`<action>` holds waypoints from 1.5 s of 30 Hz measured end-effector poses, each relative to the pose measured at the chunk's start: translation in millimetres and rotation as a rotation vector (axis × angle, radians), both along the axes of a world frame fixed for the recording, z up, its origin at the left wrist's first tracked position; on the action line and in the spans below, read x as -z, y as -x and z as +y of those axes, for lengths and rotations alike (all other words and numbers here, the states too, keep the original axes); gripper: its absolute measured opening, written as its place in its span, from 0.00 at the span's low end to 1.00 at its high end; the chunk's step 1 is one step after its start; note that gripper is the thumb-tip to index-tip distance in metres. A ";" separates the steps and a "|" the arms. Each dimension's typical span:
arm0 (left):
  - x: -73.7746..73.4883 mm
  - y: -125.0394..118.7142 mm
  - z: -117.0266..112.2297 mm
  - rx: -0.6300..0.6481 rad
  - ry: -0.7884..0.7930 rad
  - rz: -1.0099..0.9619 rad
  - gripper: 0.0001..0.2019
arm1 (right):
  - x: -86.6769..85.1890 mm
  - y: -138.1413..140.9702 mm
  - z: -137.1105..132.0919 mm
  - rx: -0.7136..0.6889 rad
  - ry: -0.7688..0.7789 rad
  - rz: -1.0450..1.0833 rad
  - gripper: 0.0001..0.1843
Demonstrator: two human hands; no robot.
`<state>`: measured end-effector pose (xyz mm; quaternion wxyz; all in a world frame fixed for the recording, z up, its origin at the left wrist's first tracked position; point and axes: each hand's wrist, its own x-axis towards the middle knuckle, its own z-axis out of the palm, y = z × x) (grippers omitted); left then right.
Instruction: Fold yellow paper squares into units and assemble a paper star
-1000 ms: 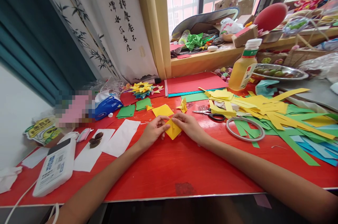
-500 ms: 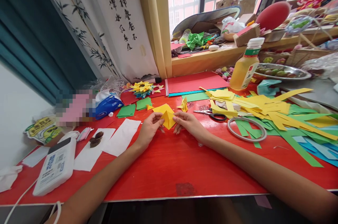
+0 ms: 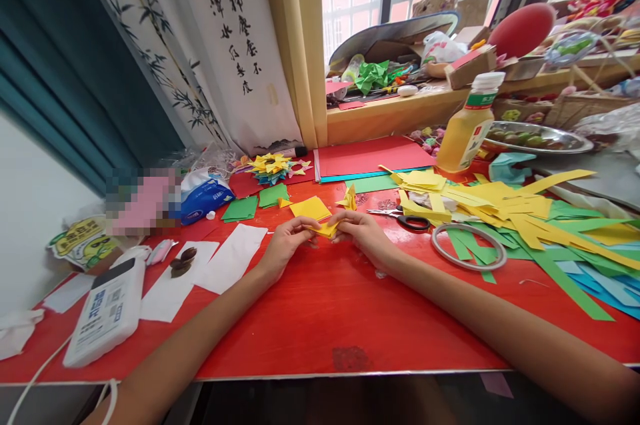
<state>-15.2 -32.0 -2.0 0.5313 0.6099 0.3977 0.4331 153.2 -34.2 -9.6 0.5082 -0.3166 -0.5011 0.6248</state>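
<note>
A small folded piece of yellow paper (image 3: pixel 327 230) is pinched between my two hands over the red table (image 3: pixel 320 318). My left hand (image 3: pixel 286 245) grips its left side between thumb and fingers. On the right side my right hand (image 3: pixel 364 237) holds it, fingers curled over the edge. Right behind lies a stack of yellow paper squares (image 3: pixel 310 207). A folded yellow paper piece (image 3: pixel 349 198) stands just beyond my right hand. Two piles of green squares (image 3: pixel 240 209) lie to the back left, near a yellow and blue folded-paper ring (image 3: pixel 271 168).
Scissors (image 3: pixel 413 222) and a tape roll (image 3: pixel 469 246) lie right of my hands, beside yellow and green paper strips (image 3: pixel 510 205). A juice bottle (image 3: pixel 468 125) stands behind them. At left are a white box-shaped device (image 3: pixel 106 318), paper sheets (image 3: pixel 233 258) and a blue tissue pack (image 3: pixel 206 199).
The yellow paper between my hands has tilted from an upright, diamond-like view to a flatter, narrower one. Both hands stay near the same spot and keep hold of it.
</note>
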 end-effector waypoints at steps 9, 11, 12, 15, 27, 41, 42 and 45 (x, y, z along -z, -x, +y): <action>-5.1 0.2 -6.0 0.001 -0.031 0.048 0.11 | 4.7 2.2 3.4 0.031 0.124 0.108 0.07; -5.4 0.0 -6.0 -0.014 -0.065 0.088 0.12 | 3.9 2.4 2.6 0.026 0.133 0.144 0.08; -5.2 0.1 -5.7 -0.023 -0.088 0.112 0.12 | 3.2 2.6 1.9 0.019 0.133 0.152 0.09; -4.3 0.0 -5.4 -0.038 -0.178 0.208 0.13 | 0.6 4.1 -1.2 -0.054 0.085 0.119 0.11; -8.7 -3.7 -11.5 -0.118 -0.393 0.445 0.10 | 8.2 6.8 -2.3 -0.246 -0.128 -0.289 0.12; -4.0 -3.2 -6.4 -0.059 -0.149 0.135 0.09 | 5.1 7.8 -6.4 -0.123 -0.130 -0.333 0.15; -4.1 -3.5 -6.8 -0.053 -0.143 0.140 0.09 | 5.5 8.0 -6.3 -0.120 -0.135 -0.341 0.15; -3.9 -3.1 -6.6 -0.053 -0.121 0.130 0.10 | -1.7 2.0 -4.0 -0.099 -0.134 -0.321 0.17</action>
